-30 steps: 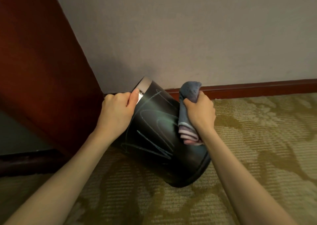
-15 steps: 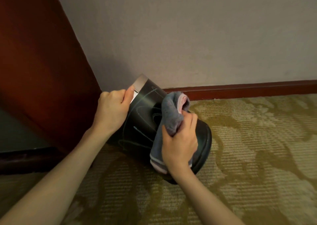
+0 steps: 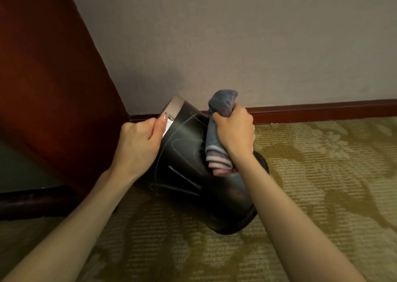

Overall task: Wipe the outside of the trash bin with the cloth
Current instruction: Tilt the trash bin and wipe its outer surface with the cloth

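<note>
Right hand (image 3: 234, 131) has returned the cloth (image 3: 217, 139) from bin base toward 12 o'clock.
Fist clenches cloth against tilted trash bin (image 3: 193, 174) on carpet — axis 11-to-5; left hand (image 3: 139, 144) grips rim.

Grey wall (image 3: 236, 45), red-brown baseboard (image 3: 322, 109), patterned olive carpet (image 3: 322, 174), dark wooden panel (image 3: 43, 77).

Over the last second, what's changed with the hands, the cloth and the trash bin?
The right hand swept the cloth down across the bin's dark side toward its base, then back up to the far upper side, where it began. The trash bin shifted slightly with the stroke. Unchanged: the left hand grips the silver rim, the bin is tipped on the carpet, the chalky scribbles remain.
</note>
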A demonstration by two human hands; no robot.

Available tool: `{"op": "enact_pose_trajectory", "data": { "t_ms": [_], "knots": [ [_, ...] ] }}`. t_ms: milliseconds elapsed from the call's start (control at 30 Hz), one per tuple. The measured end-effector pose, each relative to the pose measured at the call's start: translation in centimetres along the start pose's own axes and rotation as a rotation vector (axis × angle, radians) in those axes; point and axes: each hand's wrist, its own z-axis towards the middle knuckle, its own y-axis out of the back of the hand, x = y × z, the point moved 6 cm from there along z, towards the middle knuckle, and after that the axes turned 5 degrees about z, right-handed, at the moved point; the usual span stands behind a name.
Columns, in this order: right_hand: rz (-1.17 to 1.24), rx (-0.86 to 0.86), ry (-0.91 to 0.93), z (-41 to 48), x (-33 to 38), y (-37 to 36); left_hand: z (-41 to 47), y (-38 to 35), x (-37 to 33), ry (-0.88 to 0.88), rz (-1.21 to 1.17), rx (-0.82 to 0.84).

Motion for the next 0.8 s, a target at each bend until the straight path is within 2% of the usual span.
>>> {"op": "enact_pose_trajectory", "data": {
  "t_ms": [200, 333, 567, 800],
  "knots": [
    [-0.043, 0.186, -0.190, 4.2, -1.7, -1.8, -0.6, 0.1, -0.3, -0.005, -0.016, 0.013],
    [-0.077, 0.226, -0.219, 4.9, -1.8, -2.5, -0.5, 0.1, -0.4, 0.009, 0.037, 0.015],
    [-0.086, 0.162, -0.016, 2.1, 0.3, -1.0, 0.1, -0.3, -0.1, 0.062, 0.122, 0.027],
    [-0.004, -0.143, 0.136, -4.8, 1.3, 0.5, 1.6, -1.1, 0.1, 0.135, 0.166, 0.059]
  ]
}}
